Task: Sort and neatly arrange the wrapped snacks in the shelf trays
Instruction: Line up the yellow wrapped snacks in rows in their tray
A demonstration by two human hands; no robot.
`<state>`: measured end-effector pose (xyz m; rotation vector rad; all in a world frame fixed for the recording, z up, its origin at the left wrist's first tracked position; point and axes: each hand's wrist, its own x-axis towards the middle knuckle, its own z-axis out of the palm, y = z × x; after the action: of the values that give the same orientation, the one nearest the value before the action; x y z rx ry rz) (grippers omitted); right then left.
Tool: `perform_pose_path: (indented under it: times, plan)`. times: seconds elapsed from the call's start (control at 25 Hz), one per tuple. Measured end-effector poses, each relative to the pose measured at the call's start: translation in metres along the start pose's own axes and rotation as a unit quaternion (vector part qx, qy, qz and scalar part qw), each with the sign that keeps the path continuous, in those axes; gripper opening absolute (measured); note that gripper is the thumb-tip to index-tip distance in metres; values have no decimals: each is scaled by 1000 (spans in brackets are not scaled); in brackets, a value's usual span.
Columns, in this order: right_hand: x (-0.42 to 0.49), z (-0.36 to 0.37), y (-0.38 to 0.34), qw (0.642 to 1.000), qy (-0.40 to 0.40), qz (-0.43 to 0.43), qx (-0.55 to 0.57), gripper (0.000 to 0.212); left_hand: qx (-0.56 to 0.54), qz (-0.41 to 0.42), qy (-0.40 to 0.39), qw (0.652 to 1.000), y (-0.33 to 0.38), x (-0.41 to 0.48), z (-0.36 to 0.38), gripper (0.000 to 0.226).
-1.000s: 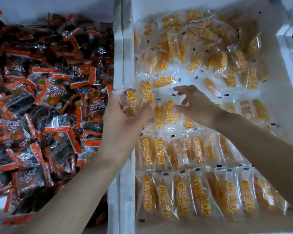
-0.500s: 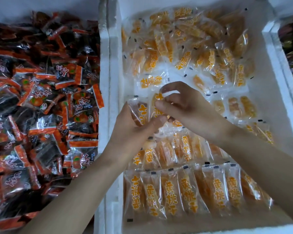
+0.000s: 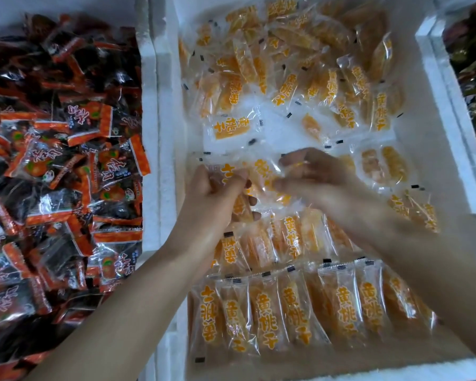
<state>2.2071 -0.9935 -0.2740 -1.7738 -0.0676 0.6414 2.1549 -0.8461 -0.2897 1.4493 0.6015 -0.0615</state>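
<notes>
Left hand (image 3: 215, 199), frame centre, back up, fingers curled round a bunch of yellow snack packets (image 3: 230, 171). Right hand (image 3: 316, 178) just beside, blurred, fingers bent toward the bunch. Cannot tell its grip.

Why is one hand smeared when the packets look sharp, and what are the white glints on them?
Head view: the right hand is motion-blurred, its grip unreadable; the left hand, gripping orange packets, is sharper. Head view: their clear wrappers throw back glare, and the tray wall seems to bow from the wide lens.
</notes>
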Motion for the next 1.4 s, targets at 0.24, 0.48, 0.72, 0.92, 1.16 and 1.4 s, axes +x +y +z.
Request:
perform_pose_path:
  times: [0.24, 0.48, 0.72, 0.92, 1.16, 1.4]
  plan:
    - [8, -6, -1, 978, 50, -72, -190, 29, 72, 35, -7, 997, 4, -3, 10, 24]
    - [57, -24, -5, 969, 80, -50, -229, 29, -4, -26, 26, 999, 1, -2, 0, 20]
    - [70, -13, 11, 940, -8, -48, -337, 30, -5, -22, 25, 999, -7, -5, -4, 20]
    - [64, -13, 18, 915, 38, -113, -385, 42, 60, 65, -24, 996, -10, -5, 0, 17]
    - [4, -13, 2, 969, -4, -146, -199, 17, 114, 138, -116, 977, -7, -11, 16, 36]
    - [3, -89, 14, 969, 149, -116, -159, 18, 305, 218, -131, 918, -23, -5, 50, 37]
